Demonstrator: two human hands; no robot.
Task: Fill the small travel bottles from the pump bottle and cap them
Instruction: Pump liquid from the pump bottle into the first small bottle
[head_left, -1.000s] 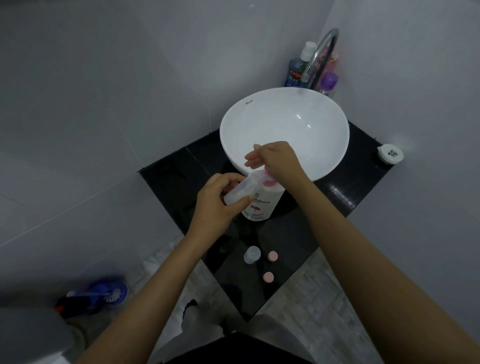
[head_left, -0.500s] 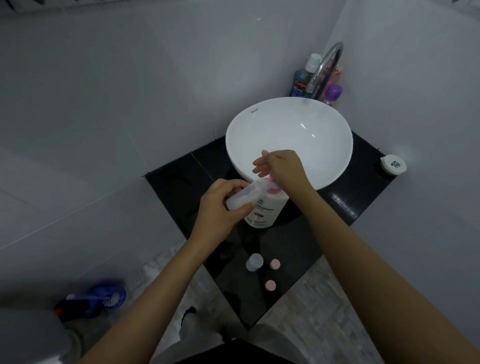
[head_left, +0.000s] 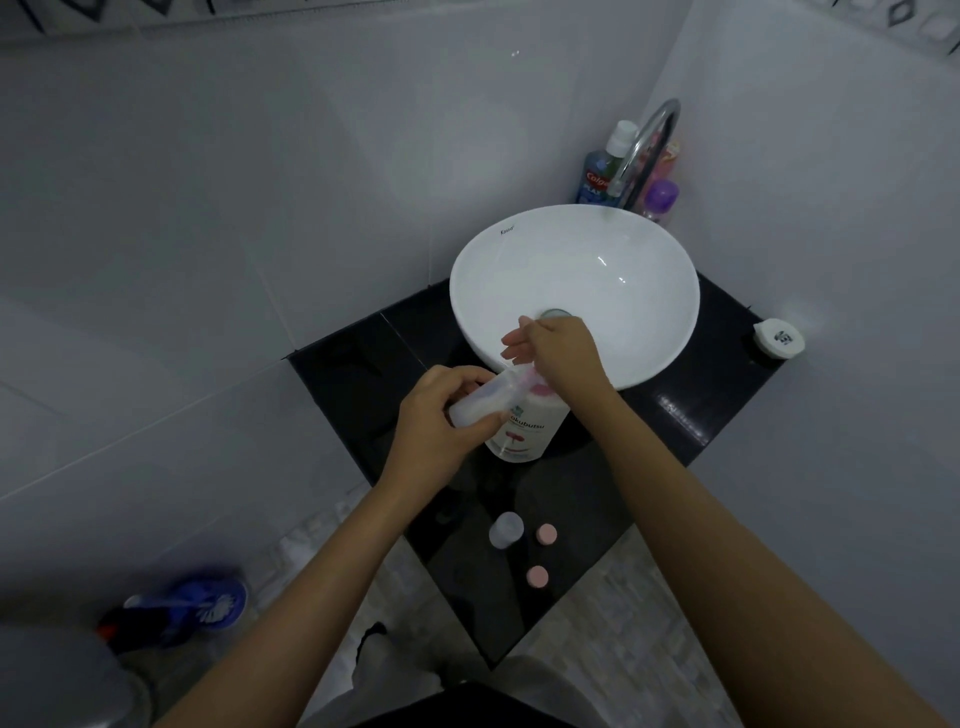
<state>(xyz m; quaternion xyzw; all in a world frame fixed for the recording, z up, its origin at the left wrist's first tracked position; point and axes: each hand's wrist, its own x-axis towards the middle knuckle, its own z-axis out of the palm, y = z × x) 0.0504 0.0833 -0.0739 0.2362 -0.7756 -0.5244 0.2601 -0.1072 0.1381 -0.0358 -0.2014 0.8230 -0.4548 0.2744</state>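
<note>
The left hand (head_left: 441, 421) curled its fingers around a small travel bottle (head_left: 480, 402), held tilted with its mouth toward the pink pump head. The right hand (head_left: 563, 356), fingers fairly straight, pressed down on top of the pump bottle (head_left: 524, 434), which stood on the black tabletop (head_left: 363, 364) just before the white basin (head_left: 649, 322). Nearer the person stood a second travel bottle (head_left: 505, 529), with two pink caps (head_left: 546, 533) lying beside it.

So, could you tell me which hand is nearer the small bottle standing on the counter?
Left. The left hand, gripping a second bottle, is just beyond the standing bottle, slightly left; the right hand is farther back, over the pump bottle by the sink.
</note>
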